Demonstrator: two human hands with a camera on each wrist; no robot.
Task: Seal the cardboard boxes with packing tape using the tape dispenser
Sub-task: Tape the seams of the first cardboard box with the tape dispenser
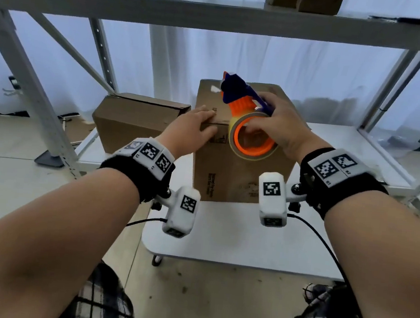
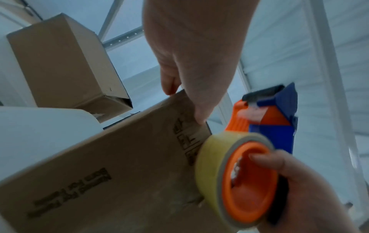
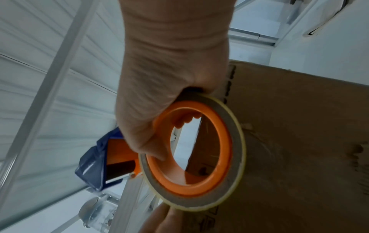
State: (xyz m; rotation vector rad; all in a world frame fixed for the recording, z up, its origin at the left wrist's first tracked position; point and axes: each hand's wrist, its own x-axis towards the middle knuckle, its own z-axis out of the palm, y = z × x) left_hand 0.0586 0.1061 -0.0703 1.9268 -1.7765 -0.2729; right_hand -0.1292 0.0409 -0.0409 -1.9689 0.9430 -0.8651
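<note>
Matt brown cardboard box [image 1: 241, 172]; glossy orange-blue plastic tape dispenser [image 1: 244, 97]; smooth yellowish tape roll [image 2: 209, 157]; white metal shelving [image 1: 193, 14].

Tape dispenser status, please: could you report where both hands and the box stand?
Right hand grips orange-and-blue tape dispenser at tall brown cardboard box top edge. Left hand flat on box top. Nothing obstructing.

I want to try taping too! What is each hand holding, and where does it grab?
Right hand grips the orange-and-blue plastic tape dispenser by its orange ring, thumb inside. Left hand holds nothing; it presses the brown cardboard box.
</note>
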